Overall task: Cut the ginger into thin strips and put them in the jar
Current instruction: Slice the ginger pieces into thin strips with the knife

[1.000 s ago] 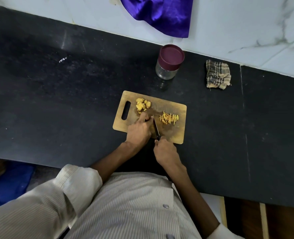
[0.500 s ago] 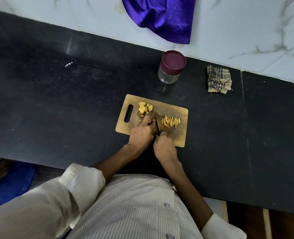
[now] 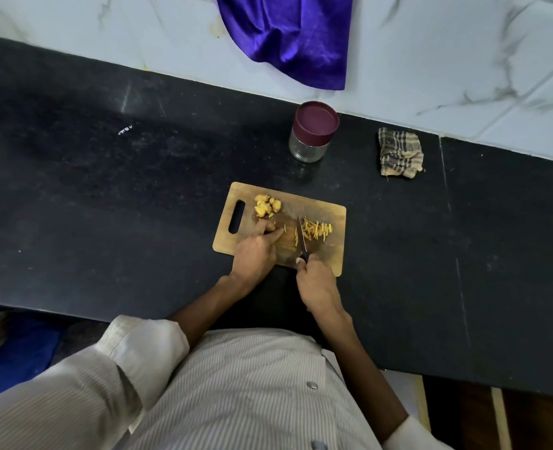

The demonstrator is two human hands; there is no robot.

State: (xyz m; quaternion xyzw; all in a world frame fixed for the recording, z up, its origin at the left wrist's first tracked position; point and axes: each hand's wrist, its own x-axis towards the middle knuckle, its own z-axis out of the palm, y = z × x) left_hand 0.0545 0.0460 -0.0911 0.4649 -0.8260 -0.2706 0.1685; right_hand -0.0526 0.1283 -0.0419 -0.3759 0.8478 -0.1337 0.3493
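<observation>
Since half a second before, the left hand (image 3: pixel 255 251) had slid away from the knife (image 3: pixel 302 237), leaving a few fresh slivers between them, so one more piece seemed finished. The right hand (image 3: pixel 317 284) gripped the handle; the blade's long axis pointed away from the person. The left fingers lay bent on the cutting board (image 3: pixel 336 254) (holding what, I cannot tell). Ginger chunks (image 3: pixel 267 206) waited; strips (image 3: pixel 317 229) lay right; the jar (image 3: pixel 312 133) stayed closed

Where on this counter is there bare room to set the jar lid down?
Bare counter stretches left of the cutting board; another patch lies between the jar and the checked cloth, and right of the board. The board is crowded: ginger chunks, strips, knife, both hands.
</observation>
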